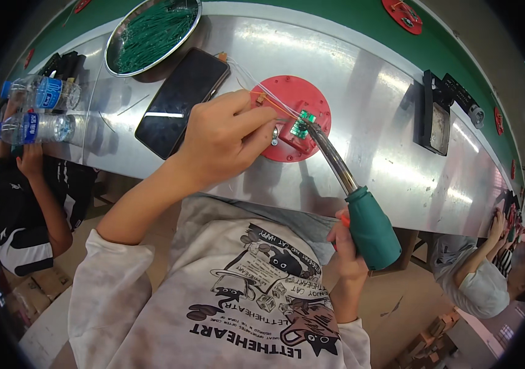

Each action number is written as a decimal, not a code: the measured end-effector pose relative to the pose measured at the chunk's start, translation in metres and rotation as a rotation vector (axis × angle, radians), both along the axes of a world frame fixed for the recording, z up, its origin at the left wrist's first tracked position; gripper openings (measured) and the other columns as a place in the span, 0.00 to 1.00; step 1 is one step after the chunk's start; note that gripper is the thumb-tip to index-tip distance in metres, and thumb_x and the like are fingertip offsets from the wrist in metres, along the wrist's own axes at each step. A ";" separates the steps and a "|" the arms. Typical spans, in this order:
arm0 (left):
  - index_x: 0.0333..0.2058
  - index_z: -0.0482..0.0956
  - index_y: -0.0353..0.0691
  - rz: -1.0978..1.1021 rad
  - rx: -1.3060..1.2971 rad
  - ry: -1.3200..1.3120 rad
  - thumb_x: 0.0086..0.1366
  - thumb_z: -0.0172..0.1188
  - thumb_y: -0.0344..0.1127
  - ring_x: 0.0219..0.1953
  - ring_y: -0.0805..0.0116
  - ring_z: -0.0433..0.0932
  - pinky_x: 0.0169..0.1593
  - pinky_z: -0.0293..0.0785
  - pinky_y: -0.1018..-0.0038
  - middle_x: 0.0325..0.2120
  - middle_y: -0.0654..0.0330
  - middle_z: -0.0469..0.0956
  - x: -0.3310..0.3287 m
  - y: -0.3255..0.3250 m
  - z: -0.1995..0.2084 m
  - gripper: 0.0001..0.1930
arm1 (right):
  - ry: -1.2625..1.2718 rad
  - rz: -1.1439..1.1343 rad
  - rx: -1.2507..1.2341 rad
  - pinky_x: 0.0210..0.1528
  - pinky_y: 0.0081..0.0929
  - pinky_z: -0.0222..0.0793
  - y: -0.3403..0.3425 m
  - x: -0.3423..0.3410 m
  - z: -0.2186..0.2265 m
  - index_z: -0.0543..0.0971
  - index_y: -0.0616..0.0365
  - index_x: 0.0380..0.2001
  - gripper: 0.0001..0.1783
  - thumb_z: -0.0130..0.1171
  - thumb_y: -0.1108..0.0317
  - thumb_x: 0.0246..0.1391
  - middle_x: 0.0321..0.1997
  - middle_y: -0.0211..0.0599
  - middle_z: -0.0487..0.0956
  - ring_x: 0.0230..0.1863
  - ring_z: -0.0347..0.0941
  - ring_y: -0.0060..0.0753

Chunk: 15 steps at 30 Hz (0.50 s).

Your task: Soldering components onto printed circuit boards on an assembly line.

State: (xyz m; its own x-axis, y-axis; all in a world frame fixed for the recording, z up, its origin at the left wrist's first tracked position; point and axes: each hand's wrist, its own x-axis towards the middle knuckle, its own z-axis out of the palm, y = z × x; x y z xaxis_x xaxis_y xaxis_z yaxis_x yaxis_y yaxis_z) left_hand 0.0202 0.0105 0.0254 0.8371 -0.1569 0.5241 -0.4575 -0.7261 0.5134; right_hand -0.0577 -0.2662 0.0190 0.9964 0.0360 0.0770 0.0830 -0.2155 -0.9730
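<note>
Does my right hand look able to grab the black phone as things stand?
Probably not: the right hand holds the green-handled tool, and the left hand lies between it and the phone.

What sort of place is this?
Probably an electronics assembly workshop: the right hand holds what looks like a soldering tool at a green circuit board, a bowl holds green strands, and other people are at the metal bench.
</note>
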 end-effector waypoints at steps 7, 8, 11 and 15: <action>0.31 0.82 0.39 -0.062 -0.108 0.020 0.54 0.64 0.28 0.19 0.66 0.71 0.22 0.67 0.71 0.20 0.61 0.71 0.001 0.006 -0.005 0.05 | -0.102 0.148 -0.056 0.21 0.23 0.63 -0.007 -0.005 -0.010 0.73 0.72 0.48 0.20 0.58 0.66 0.59 0.39 0.46 0.77 0.20 0.72 0.30; 0.32 0.83 0.40 -0.070 -0.098 0.021 0.53 0.64 0.27 0.19 0.67 0.71 0.22 0.67 0.71 0.20 0.61 0.71 0.001 0.008 -0.005 0.06 | -0.098 0.141 -0.036 0.21 0.23 0.63 -0.005 -0.005 -0.006 0.73 0.73 0.48 0.20 0.58 0.66 0.59 0.39 0.45 0.77 0.20 0.72 0.30; 0.32 0.83 0.40 -0.076 -0.124 0.033 0.53 0.64 0.27 0.19 0.67 0.72 0.22 0.67 0.71 0.20 0.61 0.71 0.003 0.005 -0.008 0.06 | -0.076 0.121 0.044 0.20 0.24 0.62 0.002 -0.003 -0.001 0.74 0.73 0.48 0.21 0.57 0.65 0.59 0.38 0.44 0.76 0.19 0.72 0.31; 0.32 0.83 0.40 -0.069 -0.138 0.031 0.53 0.64 0.28 0.19 0.66 0.72 0.22 0.67 0.72 0.21 0.61 0.72 0.004 0.005 -0.011 0.06 | -0.040 0.100 0.092 0.18 0.23 0.61 0.006 -0.003 0.004 0.74 0.72 0.46 0.20 0.58 0.64 0.58 0.37 0.43 0.76 0.18 0.71 0.30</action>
